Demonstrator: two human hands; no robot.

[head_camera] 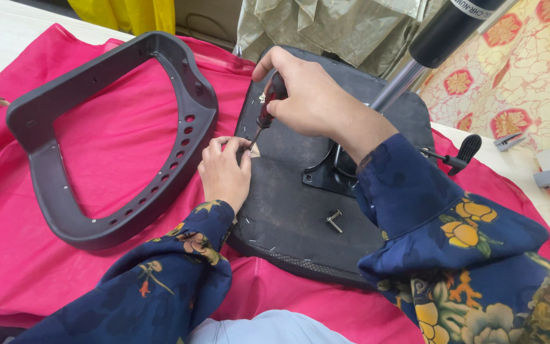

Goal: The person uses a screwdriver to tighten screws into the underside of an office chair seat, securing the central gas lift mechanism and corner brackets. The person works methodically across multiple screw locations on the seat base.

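An upturned black chair seat (288, 210) lies on a pink cloth (116, 140). My right hand (310, 95) grips a screwdriver (266, 111) with a dark red and black handle, its tip pointing down at the seat's left edge. My left hand (224, 172) rests on that edge, its fingers pinching a small pale piece right by the tip. Two loose bolts (334, 221) lie on the seat's underside near my right forearm. A black metal mechanism plate (326, 175) with a chrome gas cylinder (408, 76) rises from the seat's middle.
A dark grey plastic chair back frame (186, 121) lies on the cloth to the left. A black lever handle (463, 153) sticks out right of the seat. Grey plastic parts (547, 176) lie on the pale table at right. Olive fabric (326, 25) hangs behind.
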